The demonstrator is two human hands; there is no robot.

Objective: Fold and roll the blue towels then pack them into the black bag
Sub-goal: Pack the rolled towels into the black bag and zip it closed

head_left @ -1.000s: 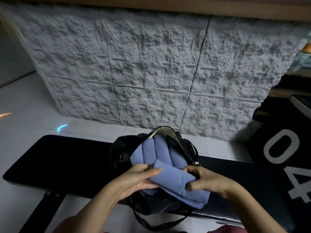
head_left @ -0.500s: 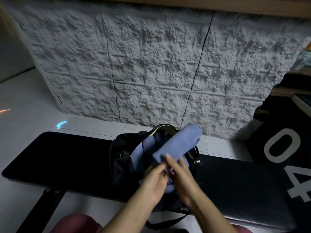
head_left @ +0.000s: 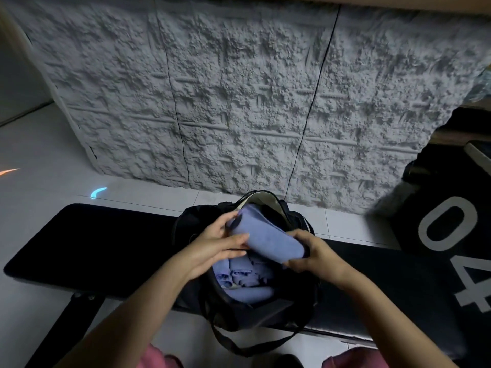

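A rolled blue towel [head_left: 268,241] is held slantwise just above the open black bag [head_left: 265,317] on the dark tabletop [head_left: 93,248]. The left grip [head_left: 212,241] clasps its far end, the right grip [head_left: 316,257] its near end. More blue towels [head_left: 247,290] lie inside.

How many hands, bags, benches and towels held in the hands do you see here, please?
Hands: 2, left hand and right hand
Black bag: 1
Bench: 1
Held blue towel: 1
Total: 5
Packed towels in the bag: cannot count.

Bare forearms [head_left: 127,309], pink clothing [head_left: 159,359]
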